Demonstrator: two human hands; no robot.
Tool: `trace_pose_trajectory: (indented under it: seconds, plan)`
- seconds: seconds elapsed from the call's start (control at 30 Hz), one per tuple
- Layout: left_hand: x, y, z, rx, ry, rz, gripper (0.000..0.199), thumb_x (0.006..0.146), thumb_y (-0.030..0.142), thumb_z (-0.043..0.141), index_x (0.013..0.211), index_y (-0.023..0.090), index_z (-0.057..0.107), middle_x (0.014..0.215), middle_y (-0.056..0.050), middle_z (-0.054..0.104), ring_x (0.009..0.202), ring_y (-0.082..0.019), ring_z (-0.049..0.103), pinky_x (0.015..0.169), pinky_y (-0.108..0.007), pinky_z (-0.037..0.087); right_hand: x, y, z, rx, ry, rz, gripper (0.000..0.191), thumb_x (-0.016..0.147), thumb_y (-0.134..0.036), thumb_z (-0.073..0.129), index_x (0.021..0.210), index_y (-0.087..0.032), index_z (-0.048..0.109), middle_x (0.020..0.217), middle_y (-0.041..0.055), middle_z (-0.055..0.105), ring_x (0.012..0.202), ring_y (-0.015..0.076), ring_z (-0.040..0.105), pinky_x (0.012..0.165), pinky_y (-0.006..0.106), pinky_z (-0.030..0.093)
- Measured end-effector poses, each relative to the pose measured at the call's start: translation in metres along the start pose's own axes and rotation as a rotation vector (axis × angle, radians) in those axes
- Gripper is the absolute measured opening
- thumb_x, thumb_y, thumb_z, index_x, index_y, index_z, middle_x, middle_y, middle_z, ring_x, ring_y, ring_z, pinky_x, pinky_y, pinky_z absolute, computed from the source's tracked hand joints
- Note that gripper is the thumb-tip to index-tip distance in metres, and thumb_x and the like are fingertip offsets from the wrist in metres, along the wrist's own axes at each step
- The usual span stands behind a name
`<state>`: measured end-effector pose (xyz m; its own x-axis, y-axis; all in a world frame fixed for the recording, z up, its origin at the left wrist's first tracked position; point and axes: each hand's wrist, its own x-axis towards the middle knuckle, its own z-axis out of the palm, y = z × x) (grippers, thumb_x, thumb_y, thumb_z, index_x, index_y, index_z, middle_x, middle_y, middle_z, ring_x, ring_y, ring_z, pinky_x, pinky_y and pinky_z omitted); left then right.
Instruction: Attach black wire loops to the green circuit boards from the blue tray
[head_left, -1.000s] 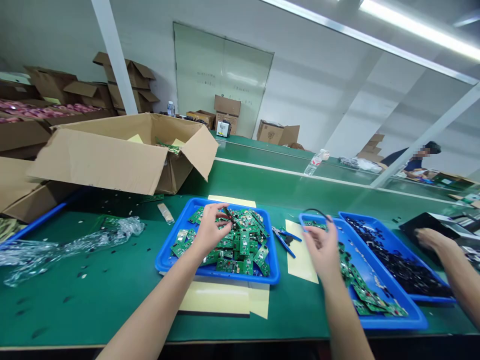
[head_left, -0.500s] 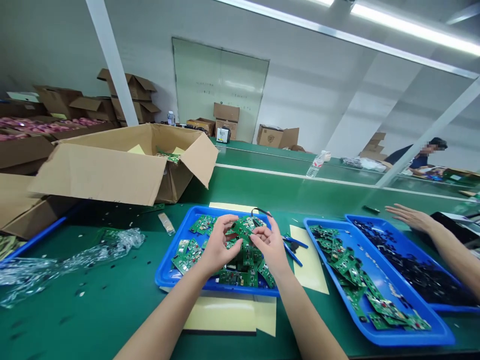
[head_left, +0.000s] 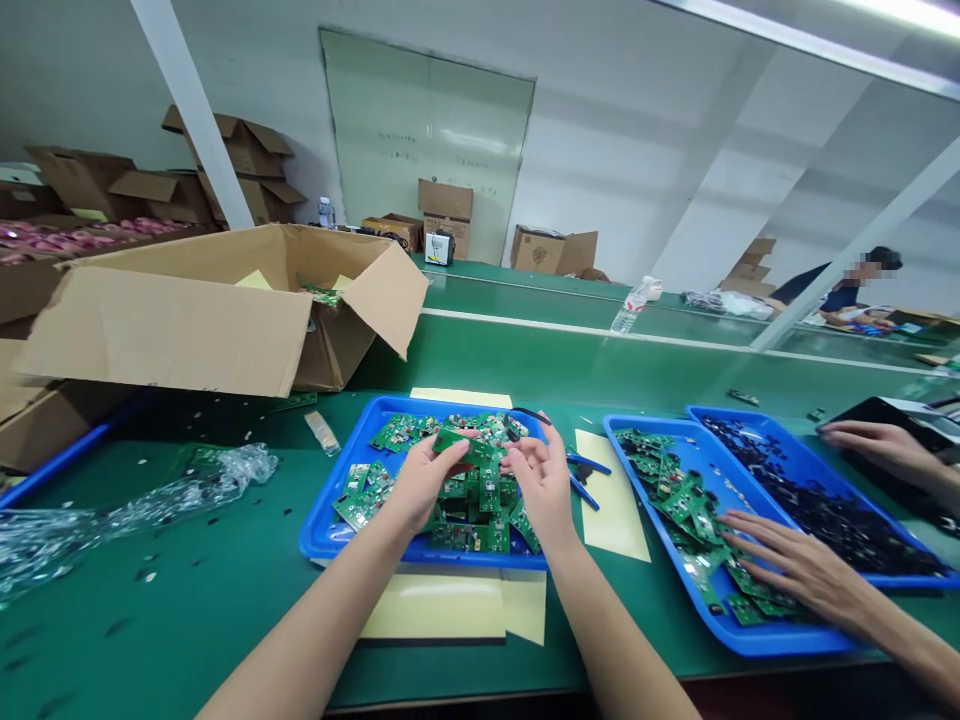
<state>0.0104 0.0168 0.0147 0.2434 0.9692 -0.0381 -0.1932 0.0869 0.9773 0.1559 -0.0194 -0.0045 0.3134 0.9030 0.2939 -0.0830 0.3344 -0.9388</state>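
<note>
My left hand (head_left: 421, 488) pinches a green circuit board (head_left: 459, 446) between thumb and fingers, over a blue tray (head_left: 319, 520). Beside it, my right hand (head_left: 544, 482) is curled, and a thin black curved strip (head_left: 531, 413) runs out from its fingers; what kind of thing it is I cannot make out. Beneath both hands, many loose circuit boards (head_left: 469, 538) fill the tray. Blue-handled pliers (head_left: 586, 492) lie just right of the tray, partly on a yellow sheet (head_left: 622, 525).
To the right, another blue tray (head_left: 731, 635) holds boards, with a co-worker's hand (head_left: 802, 570) over it. Their other hand (head_left: 877, 442) is near a tray of black parts (head_left: 817, 510). An open carton (head_left: 165, 330) and crumpled plastic (head_left: 232, 475) are at left.
The board in my left hand has shifted left, away from my right fingers. One co-worker hand has come over the right tray of boards. The whole view has tilted down slightly.
</note>
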Motion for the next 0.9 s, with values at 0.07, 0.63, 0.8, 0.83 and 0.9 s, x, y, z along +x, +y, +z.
trace_pose_trajectory:
  seconds: [0.07,0.63,0.8,0.83,0.9]
  plan:
    - [0.005,0.000,-0.005,0.104,0.091,0.005,0.031,0.068,0.040,0.063,0.087,0.016,0.064,0.095,-0.006,0.064,0.078,-0.016,0.058,0.071,-0.029,0.048,0.002,0.000,-0.004,-0.012,0.050,-0.013,0.052,0.080,-0.033,0.057,0.126,-0.024,0.035,0.081,-0.0005,0.053,0.071,0.0140,0.059,0.062,0.028,0.052]
    - [0.010,-0.009,-0.010,0.191,0.054,-0.151,0.020,0.072,0.026,0.058,0.083,0.019,0.043,0.050,0.010,0.043,0.039,-0.008,0.041,0.046,-0.022,0.038,-0.001,0.003,-0.011,-0.441,0.000,-0.211,0.023,0.085,-0.030,0.046,0.085,-0.016,0.064,0.076,0.0048,0.066,0.066,0.0163,0.058,0.063,0.030,0.048]
    - [0.009,-0.004,-0.010,0.216,0.028,-0.180,0.024,0.070,0.034,0.065,0.080,0.015,0.055,0.047,0.007,0.045,0.043,-0.009,0.044,0.046,-0.021,0.037,-0.001,0.006,-0.010,-0.480,-0.062,-0.251,0.021,0.085,-0.027,0.047,0.086,-0.017,0.065,0.083,0.0065,0.067,0.077,0.0188,0.061,0.069,0.031,0.049]
    - [0.008,-0.002,-0.009,0.216,0.022,-0.181,0.027,0.070,0.037,0.065,0.082,0.014,0.058,0.049,0.006,0.047,0.044,-0.009,0.045,0.047,-0.021,0.037,-0.001,0.006,-0.010,-0.478,-0.061,-0.240,0.020,0.084,-0.027,0.047,0.089,-0.017,0.064,0.079,0.0059,0.066,0.074,0.0181,0.061,0.066,0.030,0.049]
    - [0.006,0.001,-0.007,0.189,-0.001,-0.182,0.033,0.072,0.042,0.063,0.089,0.012,0.063,0.057,0.004,0.051,0.048,-0.008,0.047,0.050,-0.021,0.040,-0.002,0.008,-0.009,-0.422,-0.060,-0.195,0.025,0.083,-0.028,0.050,0.103,-0.017,0.061,0.075,0.0040,0.063,0.066,0.0161,0.059,0.060,0.028,0.049]
